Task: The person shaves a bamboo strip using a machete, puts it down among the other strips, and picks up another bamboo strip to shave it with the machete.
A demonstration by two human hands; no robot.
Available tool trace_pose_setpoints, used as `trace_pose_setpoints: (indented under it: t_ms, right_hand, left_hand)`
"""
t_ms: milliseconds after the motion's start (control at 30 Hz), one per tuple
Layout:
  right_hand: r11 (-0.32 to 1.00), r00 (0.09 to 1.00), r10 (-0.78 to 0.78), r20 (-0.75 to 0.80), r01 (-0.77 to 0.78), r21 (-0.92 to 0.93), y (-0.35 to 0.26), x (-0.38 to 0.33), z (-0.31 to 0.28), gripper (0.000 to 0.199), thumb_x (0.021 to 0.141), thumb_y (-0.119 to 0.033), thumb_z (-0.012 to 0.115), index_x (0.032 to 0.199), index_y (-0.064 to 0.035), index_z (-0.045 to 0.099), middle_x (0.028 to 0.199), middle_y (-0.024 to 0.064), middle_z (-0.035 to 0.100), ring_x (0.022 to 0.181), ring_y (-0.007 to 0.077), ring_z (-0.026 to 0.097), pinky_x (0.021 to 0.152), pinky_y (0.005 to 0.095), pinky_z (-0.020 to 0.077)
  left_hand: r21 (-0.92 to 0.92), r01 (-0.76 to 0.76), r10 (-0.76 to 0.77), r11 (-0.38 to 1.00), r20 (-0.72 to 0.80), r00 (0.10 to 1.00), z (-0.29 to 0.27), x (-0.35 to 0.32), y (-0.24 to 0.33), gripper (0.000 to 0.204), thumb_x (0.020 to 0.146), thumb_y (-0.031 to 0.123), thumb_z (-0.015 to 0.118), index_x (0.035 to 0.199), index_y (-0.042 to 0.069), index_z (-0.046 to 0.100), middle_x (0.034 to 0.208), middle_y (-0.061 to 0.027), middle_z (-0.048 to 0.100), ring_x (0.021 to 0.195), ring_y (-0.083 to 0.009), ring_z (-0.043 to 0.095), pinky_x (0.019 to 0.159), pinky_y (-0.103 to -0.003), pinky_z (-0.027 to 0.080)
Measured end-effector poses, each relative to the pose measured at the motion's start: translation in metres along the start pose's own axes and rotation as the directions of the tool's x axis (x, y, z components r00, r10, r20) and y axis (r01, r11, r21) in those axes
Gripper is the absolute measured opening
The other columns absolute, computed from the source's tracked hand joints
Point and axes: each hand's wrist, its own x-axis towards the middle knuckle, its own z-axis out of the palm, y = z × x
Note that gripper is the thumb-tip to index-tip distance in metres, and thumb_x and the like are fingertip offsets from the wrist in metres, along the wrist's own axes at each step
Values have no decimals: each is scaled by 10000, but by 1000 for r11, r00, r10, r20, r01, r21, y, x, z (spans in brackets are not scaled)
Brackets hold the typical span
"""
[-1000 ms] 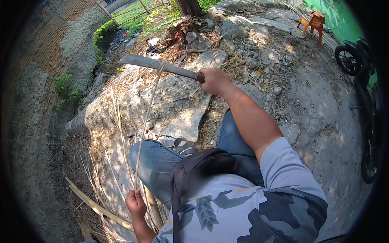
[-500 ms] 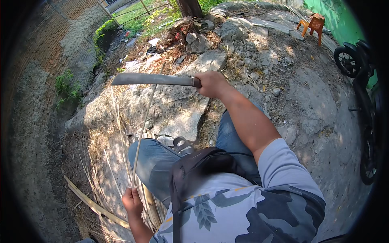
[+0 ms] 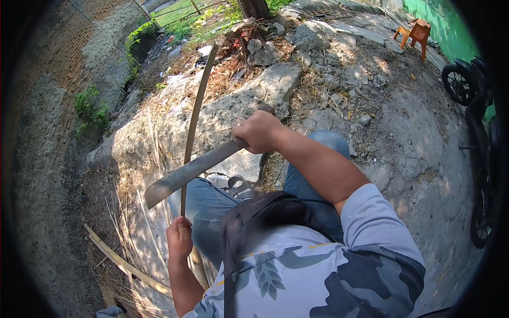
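Note:
My right hand (image 3: 260, 131) is closed round the handle of a machete (image 3: 193, 169). Its broad grey blade points down and to the left. The blade crosses in front of a long, thin bamboo strip (image 3: 198, 100), just above my left hand; whether the two touch I cannot tell. My left hand (image 3: 180, 237) grips the lower end of that strip, which stands nearly upright with its top leaning a little right. The strip's broad side faces me. Beneath are my knees in blue jeans (image 3: 204, 204), with a black bag (image 3: 265, 214) across my waist.
Split bamboo pieces (image 3: 127, 269) lie on the ground at the left, beside a brick wall (image 3: 47, 122). A large concrete slab (image 3: 254, 95) and rubble lie ahead. At the right are an orange plastic chair (image 3: 419, 36) and a parked motorcycle (image 3: 477, 122).
My right hand has drawn the machete down and toward me, tilting its blade from level to slanting. My left hand has risen slightly, and the strip has turned its broad side to view.

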Motion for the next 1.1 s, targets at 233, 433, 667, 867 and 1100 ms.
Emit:
trace_pose_setpoints:
  t_ms: [233, 433, 667, 867, 1100]
  right_hand:
    - [945, 949, 316, 14, -316, 87, 42, -6, -13, 129, 758, -226, 720, 829, -146, 647, 755, 114, 692, 769, 357, 703, 705, 500, 550]
    - [971, 967, 228, 111, -235, 50, 9, -3, -11, 138, 773, -231, 712, 868, -151, 651, 808, 105, 709, 798, 356, 709, 718, 498, 549]
    - [989, 979, 148, 138, -148, -14, 11, 0, -17, 124, 750, -203, 709, 851, -149, 663, 776, 107, 707, 786, 335, 712, 734, 470, 553]
    - [838, 854, 517, 63, -520, 166, 57, -10, -15, 174, 771, -224, 724, 921, -145, 684, 866, 125, 719, 885, 348, 709, 788, 485, 559]
    - [980, 970, 186, 157, -195, 43, 2, -1, -8, 111, 771, -218, 707, 846, -152, 658, 783, 94, 705, 783, 339, 707, 703, 468, 549]
  left_hand:
    - [-54, -6, 5, 999, -16, 1000, -5, -19, -13, 512, 1090, 468, 480, 828, 39, 578, 634, 47, 439, 579, -50, 384, 522, -246, 283]
    - [22, -35, 35, 999, -27, 999, 0, -5, -15, 445, 1104, 385, 474, 840, 40, 571, 706, 20, 498, 642, -78, 424, 579, -257, 348]
    - [120, -62, 54, 991, 70, 996, 1, -13, -7, 478, 1106, 425, 455, 837, 42, 553, 686, 18, 470, 645, -83, 425, 583, -272, 353]
    - [76, -57, 53, 995, 47, 997, -1, -25, -21, 465, 1107, 450, 443, 826, 90, 532, 655, 66, 422, 582, -31, 365, 517, -234, 277]
    - [163, -121, 121, 979, 9, 993, 13, -8, -21, 468, 1110, 442, 440, 816, 88, 528, 662, 64, 422, 587, -36, 376, 527, -238, 295]
